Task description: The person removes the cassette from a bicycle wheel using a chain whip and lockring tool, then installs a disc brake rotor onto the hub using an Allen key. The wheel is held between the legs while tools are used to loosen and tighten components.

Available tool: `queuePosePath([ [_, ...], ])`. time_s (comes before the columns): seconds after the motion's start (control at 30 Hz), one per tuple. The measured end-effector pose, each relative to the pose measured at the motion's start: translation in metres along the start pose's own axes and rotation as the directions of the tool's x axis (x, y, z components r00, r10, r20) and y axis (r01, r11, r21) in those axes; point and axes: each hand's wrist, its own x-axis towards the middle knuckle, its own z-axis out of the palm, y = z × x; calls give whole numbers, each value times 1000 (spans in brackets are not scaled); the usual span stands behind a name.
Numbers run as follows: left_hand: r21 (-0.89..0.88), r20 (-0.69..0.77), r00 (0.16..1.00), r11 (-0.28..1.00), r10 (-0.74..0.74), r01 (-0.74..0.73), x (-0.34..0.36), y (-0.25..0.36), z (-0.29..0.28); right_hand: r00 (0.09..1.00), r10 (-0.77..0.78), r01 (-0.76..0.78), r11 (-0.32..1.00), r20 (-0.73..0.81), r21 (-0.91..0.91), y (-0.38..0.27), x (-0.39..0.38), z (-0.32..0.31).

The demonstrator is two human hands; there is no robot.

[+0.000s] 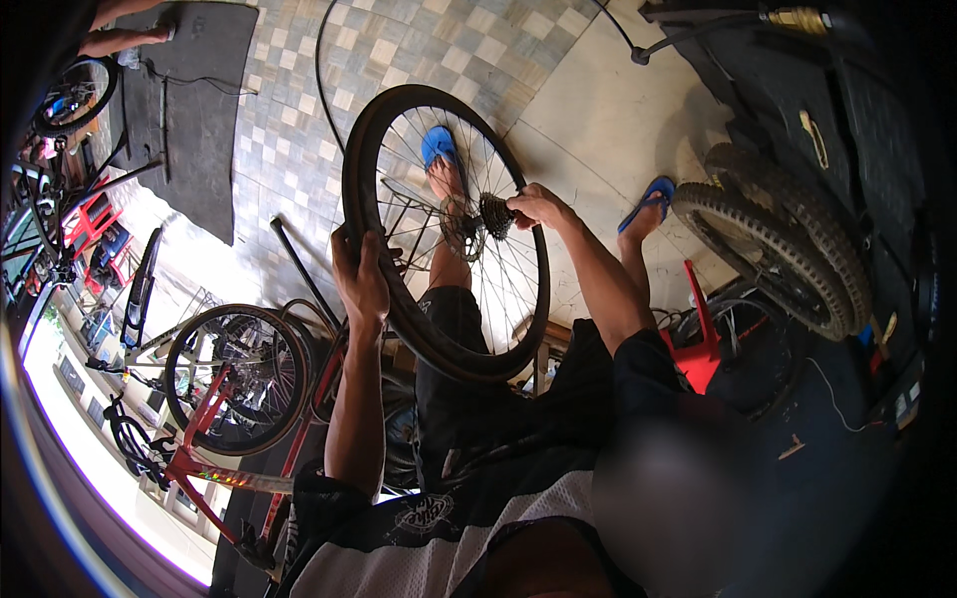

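Observation:
A spoked bicycle wheel with a black tyre [361, 169] stands tilted in front of me, above my legs. My left hand [362, 277] is closed around its rim and tyre on the left side. At the hub sits a dark cassette [492, 213], with a disc brake rotor [462, 237] on the hub's other side. The fingers of my right hand [538, 206] are closed at the outer end of the cassette, by the axle. Whether they grip the axle end or the smallest sprocket is hidden by the fingers.
A red bicycle frame [209, 409] and a loose-looking wheel [174, 369] are at lower left. Two knobbly tyres [768, 249] and a red plastic chair [696, 349] stand to the right. A dark mat [199, 120] covers tiles at upper left, near another person's legs [130, 38].

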Motion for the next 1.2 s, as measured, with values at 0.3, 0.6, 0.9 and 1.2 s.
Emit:
queuePosePath([
  [0.3, 141, 1, 1000, 990, -11, 11, 9, -18, -15, 832, -555, 527, 789, 4, -316, 2, -11, 8],
  [0.6, 73, -6, 1000, 997, -30, 30, 7, -16, -11, 977, -215, 208, 933, 7, -295, -13, -12, 4],
  [0.9, 23, -16, 999, 999, -39, 39, 1, -3, -8, 996, -84, 86, 967, 19, -240, -16, -18, 2],
  [1.2, 14, 6, 1000, 1000, 12, -12, 4, -11, -10, 780, -624, 601, 730, 43, -326, 9, -12, 11],
])
